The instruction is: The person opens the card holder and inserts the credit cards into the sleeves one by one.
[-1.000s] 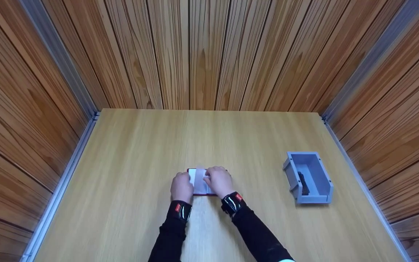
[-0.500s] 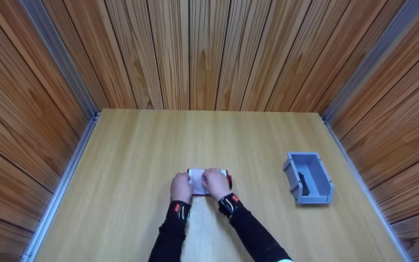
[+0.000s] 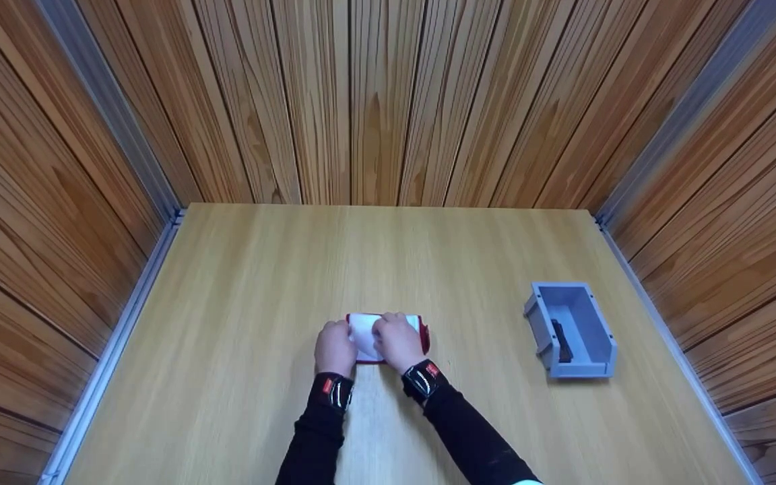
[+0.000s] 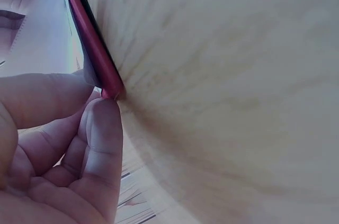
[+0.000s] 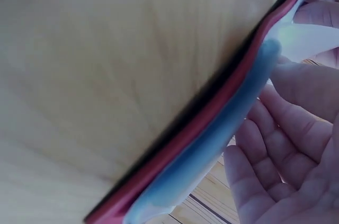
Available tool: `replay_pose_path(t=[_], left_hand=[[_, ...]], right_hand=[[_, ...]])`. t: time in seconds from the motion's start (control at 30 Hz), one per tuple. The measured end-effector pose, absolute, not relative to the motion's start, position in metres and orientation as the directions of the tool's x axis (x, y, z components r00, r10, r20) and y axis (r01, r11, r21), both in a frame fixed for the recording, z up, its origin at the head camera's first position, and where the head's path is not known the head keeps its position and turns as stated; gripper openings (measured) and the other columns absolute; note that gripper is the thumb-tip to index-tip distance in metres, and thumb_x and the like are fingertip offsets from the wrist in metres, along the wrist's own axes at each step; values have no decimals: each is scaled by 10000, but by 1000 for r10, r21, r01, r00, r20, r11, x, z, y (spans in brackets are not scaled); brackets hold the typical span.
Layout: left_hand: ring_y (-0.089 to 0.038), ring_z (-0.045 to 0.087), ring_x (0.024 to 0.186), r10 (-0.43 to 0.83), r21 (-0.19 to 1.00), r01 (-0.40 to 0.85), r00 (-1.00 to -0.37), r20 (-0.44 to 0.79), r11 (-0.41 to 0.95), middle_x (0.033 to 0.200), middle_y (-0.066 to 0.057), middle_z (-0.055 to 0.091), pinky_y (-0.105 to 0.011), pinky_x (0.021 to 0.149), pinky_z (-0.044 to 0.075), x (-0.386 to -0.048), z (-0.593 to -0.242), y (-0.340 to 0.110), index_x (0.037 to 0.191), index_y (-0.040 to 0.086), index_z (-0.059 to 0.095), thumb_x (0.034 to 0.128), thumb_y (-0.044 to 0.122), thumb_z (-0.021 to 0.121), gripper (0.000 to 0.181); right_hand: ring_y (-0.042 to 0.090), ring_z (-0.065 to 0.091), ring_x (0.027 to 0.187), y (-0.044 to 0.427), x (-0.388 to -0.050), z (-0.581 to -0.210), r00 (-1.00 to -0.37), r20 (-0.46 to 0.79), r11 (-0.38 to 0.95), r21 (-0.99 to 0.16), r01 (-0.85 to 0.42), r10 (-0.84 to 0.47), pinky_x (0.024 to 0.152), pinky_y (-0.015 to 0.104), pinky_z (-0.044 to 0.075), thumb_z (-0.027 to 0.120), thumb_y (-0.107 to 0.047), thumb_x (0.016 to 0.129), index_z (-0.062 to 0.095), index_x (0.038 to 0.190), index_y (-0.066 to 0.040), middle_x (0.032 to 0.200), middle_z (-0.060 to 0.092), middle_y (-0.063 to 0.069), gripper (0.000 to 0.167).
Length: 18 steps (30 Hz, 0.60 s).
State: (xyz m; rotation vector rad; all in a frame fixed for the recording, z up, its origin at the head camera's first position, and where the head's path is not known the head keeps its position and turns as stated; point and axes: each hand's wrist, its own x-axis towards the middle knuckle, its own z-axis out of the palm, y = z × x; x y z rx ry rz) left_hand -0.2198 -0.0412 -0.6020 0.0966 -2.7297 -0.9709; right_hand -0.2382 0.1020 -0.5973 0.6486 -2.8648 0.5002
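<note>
A small red-covered notebook point(image 3: 424, 335) lies on the table between the hands, with white pages showing. My left hand point(image 3: 335, 348) pinches its left edge; in the left wrist view, thumb and fingertips meet at the corner of the red cover point(image 4: 98, 49). Over the pages, my right hand point(image 3: 398, 342) holds a loose white sheet point(image 3: 364, 330) bent toward the left. In the left wrist view that sheet point(image 4: 39, 38) has a perforated-looking edge. The right wrist view shows the thumb by the sheet point(image 5: 310, 39) and the other fingers curled below the page block point(image 5: 212, 128); their exact contact is partly hidden.
A grey-blue open bin point(image 3: 573, 330) stands on the right of the wooden table point(image 3: 260, 269), with a dark slim object point(image 3: 561, 340) inside. Wooden plank walls point(image 3: 388, 101) enclose the table at the back and both sides.
My right hand has shifted a little to the left, carrying the sheet over toward the left hand. The notebook's red right end has come into view. My left hand has stayed nearly still.
</note>
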Motion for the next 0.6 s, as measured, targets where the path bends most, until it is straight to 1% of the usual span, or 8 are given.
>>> replay_pose_path(t=[0.17,0.3,0.43,0.6], left_hand=[[-367,620,727,-147,631,-1,-973,179,776,744,-151,589,-485,646,487,-220,-600,-40,774,-15,669,761,-85,651,73],[-360,615,729,-143,612,-8,-975,171,791,745,-147,587,-479,647,486,-219,-601,-40,780,-12,674,773,-78,642,73],[-355,612,729,-151,597,-21,-974,170,802,742,-144,580,-471,647,491,-219,-601,-40,785,-13,680,781,-80,631,83],[-371,607,730,-181,585,-41,-966,183,810,748,-160,579,-481,656,489,-218,-595,-41,752,-14,650,762,-93,641,80]], right_hand=[[241,561,877,102,-238,-597,-902,199,856,-291,-427,-382,754,351,506,806,-114,782,705,900,-70,939,642,56,161],[234,553,877,102,-238,-597,-907,180,862,-287,-419,-381,741,347,504,809,-126,787,703,909,-74,947,634,52,170],[227,550,892,101,-238,-596,-914,158,865,-295,-405,-373,755,342,504,808,-127,789,705,927,-79,963,634,47,178],[228,554,891,102,-238,-596,-906,178,861,-284,-422,-385,759,339,506,809,-124,785,701,922,-81,958,635,50,180]])
